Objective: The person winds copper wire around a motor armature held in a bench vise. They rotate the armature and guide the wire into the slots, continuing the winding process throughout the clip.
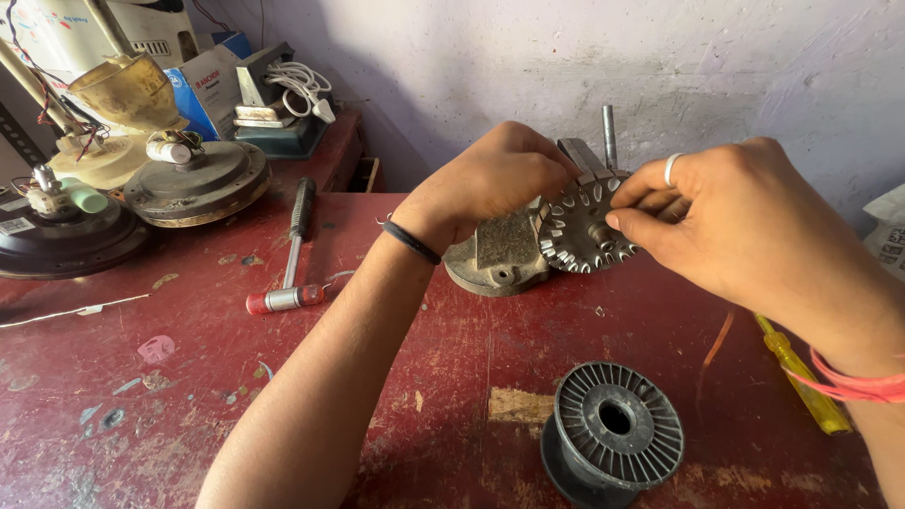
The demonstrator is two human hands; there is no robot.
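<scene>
Blue cardboard box (203, 90) at the back left corner, a white patch on its side, wedged beside a white coil of cable (304, 85) on a grey-green metal block (283, 132). Red paint, scuffed and chipped, covers my workbench (189, 396), and one bare wood scar shows near the front; behind it runs a rough whitewashed wall (660, 66). My left hand (495, 179) is curled tight over the top of a toothed metal disc (584, 226), holding it upright at mid-bench on a dull grey round base (497, 259). My right hand (726, 221), ring on one finger, pinches narrow at the disc's rim; what sits between those fingertips I cannot tell. Near the front edge lies a grey ribbed plastic spool (613, 429). A yellow-handled screwdriver (801, 372) lies on the right, a small hammer (290, 254) on the left beside dusty round fan motors (198, 179).
</scene>
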